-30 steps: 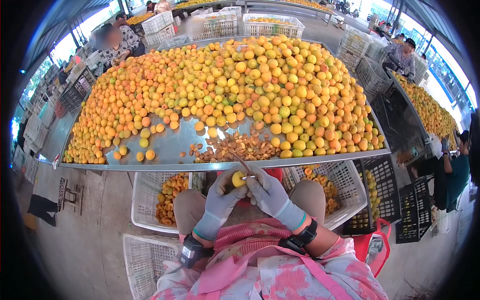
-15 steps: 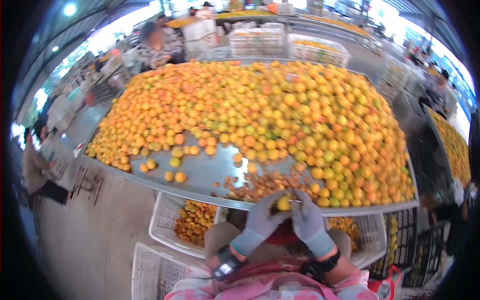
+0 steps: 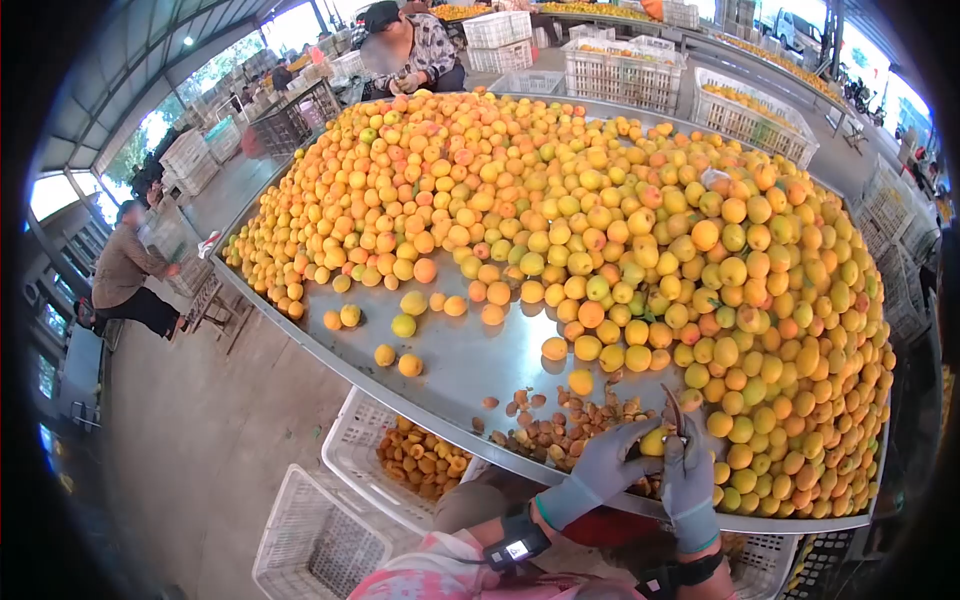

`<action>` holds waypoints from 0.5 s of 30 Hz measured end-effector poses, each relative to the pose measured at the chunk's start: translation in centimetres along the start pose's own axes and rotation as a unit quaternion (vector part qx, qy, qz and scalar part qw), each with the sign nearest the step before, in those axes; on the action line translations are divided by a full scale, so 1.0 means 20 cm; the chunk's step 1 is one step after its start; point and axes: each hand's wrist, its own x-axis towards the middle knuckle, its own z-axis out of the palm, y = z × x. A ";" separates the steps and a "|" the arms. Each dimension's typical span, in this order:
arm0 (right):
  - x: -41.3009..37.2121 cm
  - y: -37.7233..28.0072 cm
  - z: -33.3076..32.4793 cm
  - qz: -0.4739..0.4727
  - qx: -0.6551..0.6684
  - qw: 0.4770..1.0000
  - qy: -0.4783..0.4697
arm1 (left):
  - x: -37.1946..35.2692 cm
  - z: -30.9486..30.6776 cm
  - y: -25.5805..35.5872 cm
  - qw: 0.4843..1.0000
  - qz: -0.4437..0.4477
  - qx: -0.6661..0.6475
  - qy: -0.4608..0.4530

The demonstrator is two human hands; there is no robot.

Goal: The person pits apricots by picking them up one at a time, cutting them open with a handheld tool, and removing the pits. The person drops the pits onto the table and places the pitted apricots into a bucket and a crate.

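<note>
Evidently, your left hand (image 3: 598,468) is closed in a pinch on a yellow fruit (image 3: 653,442) just beside the pile of pits (image 3: 568,432), probably to steady it against the curved tool (image 3: 672,403) gripped in your right hand (image 3: 690,492). On the table (image 3: 455,372), whole fruit (image 3: 600,225) heaps beyond that pile, seemingly for easy reach; a white crate (image 3: 345,432) of opened fruit (image 3: 425,462) sits lower, nearer you than the pile.

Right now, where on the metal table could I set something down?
On bare metal between the two fruits nearest the front rim and the brown pits. Another gap lies between pits and fruit heap. Crowded: far and right sides, around left hand and right hand.
</note>
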 end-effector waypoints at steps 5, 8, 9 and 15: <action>0.04 -0.03 0.04 0.022 0.007 0.999 -0.041 | 0.00 -0.02 -0.06 1.000 -0.008 0.006 0.016; 0.04 0.06 0.07 -0.051 0.020 0.998 -0.002 | -0.01 -0.04 -0.05 0.999 -0.017 -0.014 0.024; 0.03 -0.05 0.02 0.111 0.149 0.981 -0.047 | -0.01 -0.05 -0.04 0.999 -0.038 -0.022 0.013; 0.04 -0.12 0.03 0.315 0.296 0.898 -0.076 | 0.00 -0.11 -0.04 0.988 -0.098 -0.116 -0.029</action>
